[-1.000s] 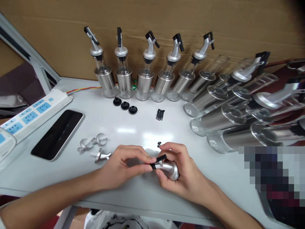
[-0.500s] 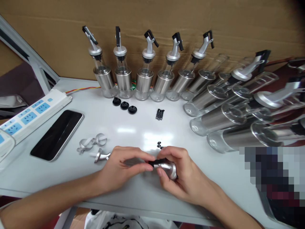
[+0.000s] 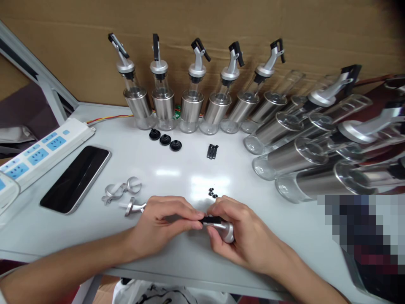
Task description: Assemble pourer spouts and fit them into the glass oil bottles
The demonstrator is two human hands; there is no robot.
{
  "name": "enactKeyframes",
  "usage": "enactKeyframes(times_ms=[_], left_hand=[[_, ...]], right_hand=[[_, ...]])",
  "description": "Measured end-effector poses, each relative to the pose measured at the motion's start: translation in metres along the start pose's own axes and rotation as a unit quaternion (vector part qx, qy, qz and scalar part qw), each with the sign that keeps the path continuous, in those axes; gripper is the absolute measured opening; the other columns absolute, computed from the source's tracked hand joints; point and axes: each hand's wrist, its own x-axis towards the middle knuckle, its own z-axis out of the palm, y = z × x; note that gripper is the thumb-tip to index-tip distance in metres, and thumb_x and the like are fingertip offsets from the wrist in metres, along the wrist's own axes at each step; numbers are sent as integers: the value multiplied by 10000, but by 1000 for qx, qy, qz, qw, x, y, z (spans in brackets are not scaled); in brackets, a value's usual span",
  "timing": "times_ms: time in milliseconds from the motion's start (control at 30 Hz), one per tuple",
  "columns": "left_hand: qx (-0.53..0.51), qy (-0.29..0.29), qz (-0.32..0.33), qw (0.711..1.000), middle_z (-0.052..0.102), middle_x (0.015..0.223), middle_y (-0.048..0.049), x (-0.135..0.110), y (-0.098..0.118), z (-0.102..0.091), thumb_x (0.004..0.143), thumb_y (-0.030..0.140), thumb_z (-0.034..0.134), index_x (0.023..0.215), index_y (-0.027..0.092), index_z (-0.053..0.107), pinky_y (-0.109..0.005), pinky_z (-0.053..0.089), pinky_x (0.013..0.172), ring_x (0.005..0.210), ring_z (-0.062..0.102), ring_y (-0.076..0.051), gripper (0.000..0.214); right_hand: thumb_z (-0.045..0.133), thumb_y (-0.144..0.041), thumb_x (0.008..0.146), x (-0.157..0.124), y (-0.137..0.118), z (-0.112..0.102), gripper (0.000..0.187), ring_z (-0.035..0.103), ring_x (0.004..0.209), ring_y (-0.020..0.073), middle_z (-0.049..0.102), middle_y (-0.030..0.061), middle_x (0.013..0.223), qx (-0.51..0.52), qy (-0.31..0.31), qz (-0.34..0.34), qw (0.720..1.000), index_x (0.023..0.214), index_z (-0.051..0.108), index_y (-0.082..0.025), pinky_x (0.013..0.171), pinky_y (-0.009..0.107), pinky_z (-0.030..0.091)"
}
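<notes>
Bare left hand [image 3: 161, 226] and right hand [image 3: 242, 236], bare forearms [image 3: 79, 261].

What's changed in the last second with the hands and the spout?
The black flap on the spout went from tilted up to flat. The left hand and right hand sank slightly, still holding it. Bottles, phone and loose parts stayed put.

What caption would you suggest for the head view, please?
Left hand and right hand grip a silver pourer spout with a black lever over a white table lined with bottles.
</notes>
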Motion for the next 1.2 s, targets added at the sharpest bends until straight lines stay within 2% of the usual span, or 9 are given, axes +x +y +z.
enactKeyframes(times_ms=[133, 333, 533, 767, 1000, 1200], left_hand=[[-6, -1, -8, 1000, 768, 764, -67, 0, -1, 0, 827, 200, 723, 827, 171, 750, -234, 599, 627, 677, 719, -149, 40], [3, -34, 41, 999, 753, 774, -75, 2, 0, -2, 857, 158, 681, 868, 170, 743, -255, 598, 645, 707, 707, -153, 64], [31, -66, 66, 995, 738, 767, -84, 4, 1, -5, 870, 115, 651, 856, 147, 727, -242, 581, 656, 723, 694, -147, 84], [49, -90, 53, 993, 719, 739, -78, 5, 4, -6, 896, 149, 624, 814, 136, 710, -212, 570, 639, 690, 682, -128, 119], [38, -89, 44, 994, 712, 721, -76, 5, 5, -4, 880, 127, 640, 775, 122, 697, -192, 562, 621, 656, 671, -112, 120], [36, -78, 49, 995, 700, 707, -74, 2, 5, -2, 886, 130, 631, 770, 112, 700, -202, 575, 632, 662, 673, -118, 136]], right_hand=[[485, -140, 856, 0, 0, -1, 111, 445, 516, 117, 502, -29, 646, 3, -5, 1, 1000, 924, 435, -212, 488, 226, 395], [473, -126, 853, 1, -1, 0, 108, 438, 522, 116, 492, -32, 633, -12, -12, -4, 1000, 904, 433, -214, 483, 225, 387], [445, -78, 862, 0, 1, 4, 177, 418, 514, 109, 478, -45, 643, -13, 2, -46, 999, 965, 397, -214, 497, 227, 392], [454, -38, 844, -2, 1, 5, 229, 422, 509, 110, 483, -50, 639, 12, -7, -59, 998, 966, 394, -223, 488, 226, 381], [428, -31, 851, -2, -3, 5, 181, 409, 510, 105, 455, -52, 599, 5, -18, -52, 998, 866, 428, -212, 464, 214, 353], [416, -46, 861, -4, -3, 6, 198, 392, 492, 89, 427, -75, 609, 24, 10, -49, 998, 905, 363, -231, 456, 203, 338]])
